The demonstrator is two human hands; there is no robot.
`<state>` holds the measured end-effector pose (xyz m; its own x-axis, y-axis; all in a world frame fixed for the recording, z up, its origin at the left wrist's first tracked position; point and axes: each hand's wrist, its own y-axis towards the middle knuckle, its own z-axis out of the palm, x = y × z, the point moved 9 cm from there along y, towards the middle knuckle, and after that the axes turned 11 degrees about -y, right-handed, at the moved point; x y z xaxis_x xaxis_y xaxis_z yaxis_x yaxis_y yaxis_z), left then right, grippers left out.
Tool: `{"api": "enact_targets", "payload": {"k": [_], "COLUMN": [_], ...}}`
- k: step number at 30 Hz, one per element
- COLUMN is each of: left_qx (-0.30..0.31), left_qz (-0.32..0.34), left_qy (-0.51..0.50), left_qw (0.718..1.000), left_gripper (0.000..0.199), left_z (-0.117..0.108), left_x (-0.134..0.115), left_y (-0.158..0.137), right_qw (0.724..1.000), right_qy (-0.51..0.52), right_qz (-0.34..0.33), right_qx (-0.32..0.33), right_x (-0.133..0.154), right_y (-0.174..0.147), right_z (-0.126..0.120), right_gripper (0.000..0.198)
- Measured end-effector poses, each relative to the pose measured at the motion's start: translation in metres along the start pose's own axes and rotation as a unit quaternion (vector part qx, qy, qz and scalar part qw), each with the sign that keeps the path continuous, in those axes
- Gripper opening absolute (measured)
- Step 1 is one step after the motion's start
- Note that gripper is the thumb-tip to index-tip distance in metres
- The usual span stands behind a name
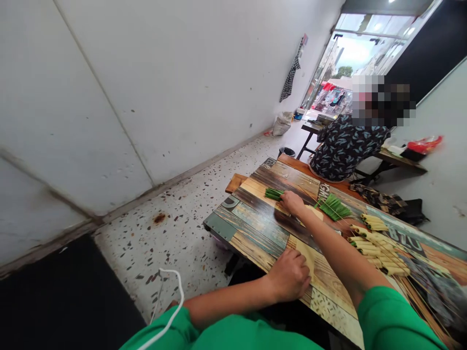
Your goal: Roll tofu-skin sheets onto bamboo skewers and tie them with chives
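Observation:
My left hand (pixel 290 275) is closed at the near edge of the table, its fingers curled on a thin, pale yellow sheet (pixel 305 256) that looks like tofu skin. Farther out, my right hand (pixel 292 202) reaches across the table with its fingers closed at the end of a small bunch of cut green chives (pixel 273 193). A larger pile of cut chives (pixel 333 207) lies to the right of that hand. Behind my right wrist, another pale yellow sheet (pixel 314 212) is partly covered. Several yellow rolls with green filling (pixel 375 222) rest on the right, some on thin skewers.
The wood-patterned table (pixel 251 233) has its left corner over a speckled floor (pixel 189 223). Long bamboo skewers (pixel 419 306) and a clear plastic bag (pixel 438 291) lie at right. A person (pixel 346 146) sits on a bench beyond the table. A white cable (pixel 178 287) hangs by my left arm.

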<state>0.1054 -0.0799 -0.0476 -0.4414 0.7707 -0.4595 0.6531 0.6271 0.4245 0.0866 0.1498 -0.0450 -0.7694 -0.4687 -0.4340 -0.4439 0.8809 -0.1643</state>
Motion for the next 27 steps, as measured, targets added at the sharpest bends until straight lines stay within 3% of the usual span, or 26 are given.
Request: {"api": "enact_targets", "payload": {"k": [5,10,14,17,19,20,22,25,27], "left_qx": [0.005,0.0,-0.064,-0.176,-0.279,-0.315,-0.311,-0.288,-0.254], "left_qz": [-0.004,-0.007,0.02,-0.039,-0.174,-0.238,-0.298,-0.291,-0.248], "left_qy": [0.0,-0.004,-0.058,-0.122,-0.17,-0.202,-0.263,-0.312,-0.325], "left_qw": [1.0,1.0,0.996,0.976,0.929,0.896,0.863,0.857,0.876], "left_gripper": [0.023,0.022,0.02,0.03,0.033,0.03,0.029,0.039,0.039], "left_z": [0.0,0.001,-0.014,-0.05,-0.08,-0.09,-0.101,-0.117,-0.124], "left_x": [0.0,-0.001,0.002,0.042,0.094,0.12,0.154,0.171,0.164], "left_y": [0.0,0.0,0.002,0.003,-0.004,-0.008,-0.004,0.014,0.029], "right_qw": [1.0,0.999,0.996,0.991,0.985,0.978,0.943,0.86,0.837], "right_qy": [-0.006,0.017,0.065,0.122,0.163,0.203,0.327,0.502,0.535], "right_qz": [-0.002,0.013,0.021,0.003,-0.016,-0.026,-0.05,-0.083,-0.082], "right_qx": [0.006,-0.029,-0.051,-0.054,-0.048,-0.043,-0.031,-0.034,-0.08], "right_x": [0.007,0.005,-0.011,-0.022,-0.026,-0.026,-0.021,-0.01,-0.007], "right_y": [0.005,-0.002,-0.013,-0.026,-0.036,-0.04,-0.047,-0.055,-0.059], "right_z": [0.003,-0.006,-0.017,-0.023,-0.024,-0.023,-0.022,-0.024,-0.03], "right_gripper": [0.032,0.033,0.027,0.025,0.029,0.032,0.038,0.043,0.044]}}
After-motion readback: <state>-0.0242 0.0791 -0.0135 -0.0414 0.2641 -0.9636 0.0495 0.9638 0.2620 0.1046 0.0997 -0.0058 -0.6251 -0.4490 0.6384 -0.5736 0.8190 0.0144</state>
